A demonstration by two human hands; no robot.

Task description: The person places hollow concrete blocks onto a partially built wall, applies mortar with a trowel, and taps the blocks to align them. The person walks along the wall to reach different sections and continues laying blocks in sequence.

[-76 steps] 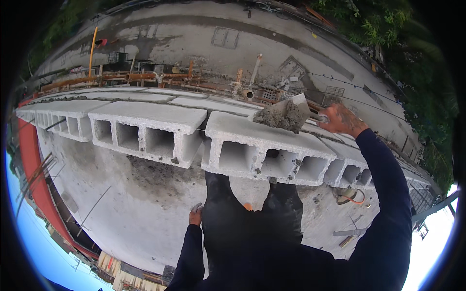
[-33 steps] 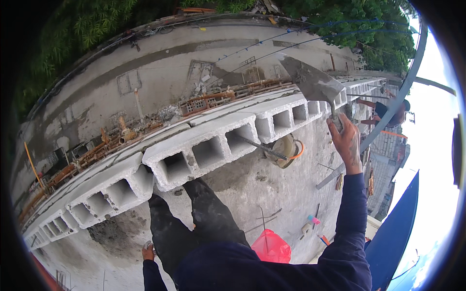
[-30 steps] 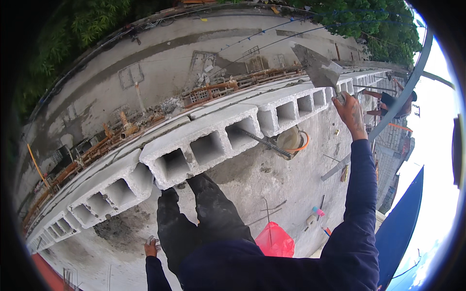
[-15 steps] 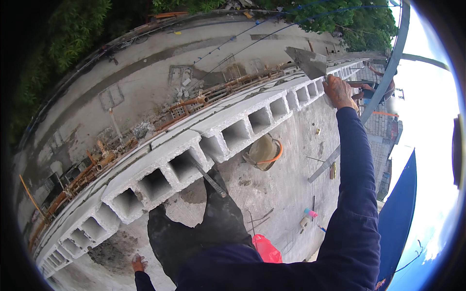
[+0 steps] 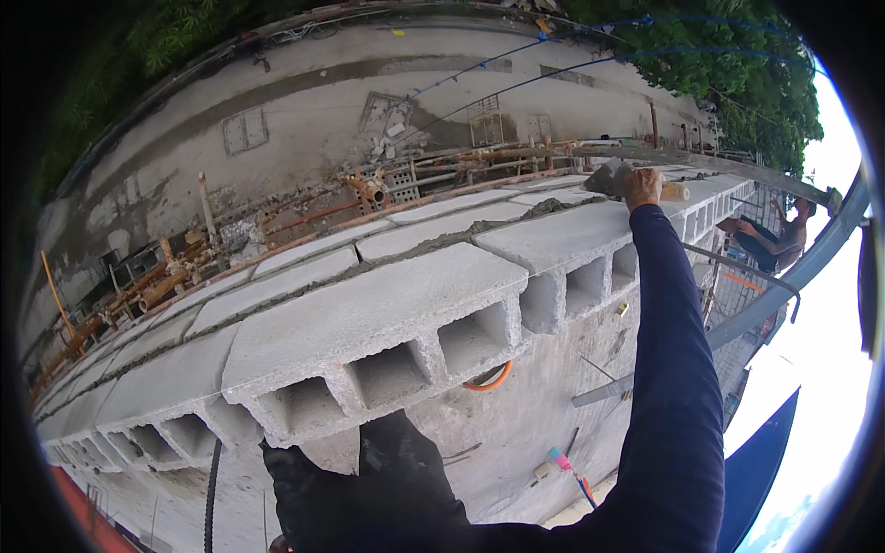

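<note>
My right hand (image 5: 643, 187) is closed round the wooden handle (image 5: 676, 192) of a trowel. The trowel's grey blade (image 5: 606, 177) lies at the far right stretch of the block wall, by a wet mortar joint (image 5: 553, 206). Hollow concrete blocks (image 5: 378, 323) form that wall, their open cells turned toward me and their smooth faces beyond. Only a small part of my left hand (image 5: 279, 544) shows at the lower edge; its fingers are hidden.
Another person (image 5: 779, 241) is by the wall's far right end. A grey metal bar (image 5: 728, 323) crosses the right side. An orange bucket rim (image 5: 489, 378) peeks out below the blocks. Ribbed steel bar (image 5: 213, 493) stands lower left. Bamboo poles (image 5: 442, 170) run behind the wall.
My right hand has brought the trowel down from above the wall to the mortar joint on its far side. The view has tilted, showing more of the wall's face; my left hand has nearly left it.
</note>
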